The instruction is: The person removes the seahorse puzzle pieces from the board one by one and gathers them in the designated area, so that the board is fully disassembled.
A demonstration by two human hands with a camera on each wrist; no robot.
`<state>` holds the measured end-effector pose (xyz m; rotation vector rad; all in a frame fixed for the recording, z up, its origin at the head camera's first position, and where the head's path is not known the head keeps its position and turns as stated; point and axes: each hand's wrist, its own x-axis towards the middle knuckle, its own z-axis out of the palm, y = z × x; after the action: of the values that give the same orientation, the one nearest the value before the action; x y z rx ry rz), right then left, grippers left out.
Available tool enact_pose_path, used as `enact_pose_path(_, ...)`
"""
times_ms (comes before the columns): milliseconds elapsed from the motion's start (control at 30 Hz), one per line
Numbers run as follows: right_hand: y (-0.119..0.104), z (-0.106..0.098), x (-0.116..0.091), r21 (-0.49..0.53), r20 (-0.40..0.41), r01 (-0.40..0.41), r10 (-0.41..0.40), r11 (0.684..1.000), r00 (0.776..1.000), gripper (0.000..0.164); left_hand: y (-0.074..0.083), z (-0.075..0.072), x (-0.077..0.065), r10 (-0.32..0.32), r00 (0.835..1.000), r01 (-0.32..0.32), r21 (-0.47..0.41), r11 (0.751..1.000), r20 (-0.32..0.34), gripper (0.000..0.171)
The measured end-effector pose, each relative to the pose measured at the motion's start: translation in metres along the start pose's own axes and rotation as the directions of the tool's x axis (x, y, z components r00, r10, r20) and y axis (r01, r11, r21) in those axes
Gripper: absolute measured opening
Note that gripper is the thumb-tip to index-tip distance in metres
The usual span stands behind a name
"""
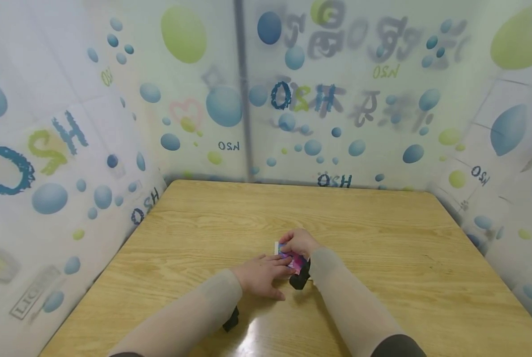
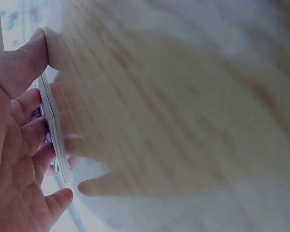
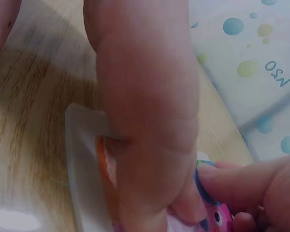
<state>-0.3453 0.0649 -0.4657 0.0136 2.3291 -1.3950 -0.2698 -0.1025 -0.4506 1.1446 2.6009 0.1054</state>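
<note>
A small picture book (image 1: 296, 263) with a white border and pink, purple and blue print lies on the table. My left hand (image 1: 262, 275) rests flat across its near left part, fingers extended over the print. From the far right, my right hand (image 1: 299, 242) pinches the book's far edge between thumb and fingers. The left wrist view shows the layered page edges (image 2: 53, 121) beside the left fingers (image 2: 36, 130). In the right wrist view, a left finger presses on the page and hides much of the picture; the right thumb (image 3: 222, 181) lies at the edge.
Both hands work near the middle of a light wood table (image 1: 212, 213). A patterned curtain (image 1: 194, 163) with bubbles and lettering stands around its back and sides. Black camera mounts (image 1: 299, 281) sit at the wrists, the right one close by the book.
</note>
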Motion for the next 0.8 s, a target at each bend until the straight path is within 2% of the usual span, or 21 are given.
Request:
enact_pose_path(567,-0.0019,-0.0011,-0.0011,-0.014,0.005,-0.019,0.019,1.0,1.0,0.023,-0.0017,0.0021,0.0003,0.004,1.0,-0.004,-0.006,1.0,-0.008,0.071)
enact_pose_path(800,-0.0008,-0.003,-0.0006,-0.008,0.021,0.015,-0.015,1.0,1.0,0.021,-0.0013,0.0006,0.0,0.01,1.0,-0.01,-0.008,1.0,-0.001,0.07)
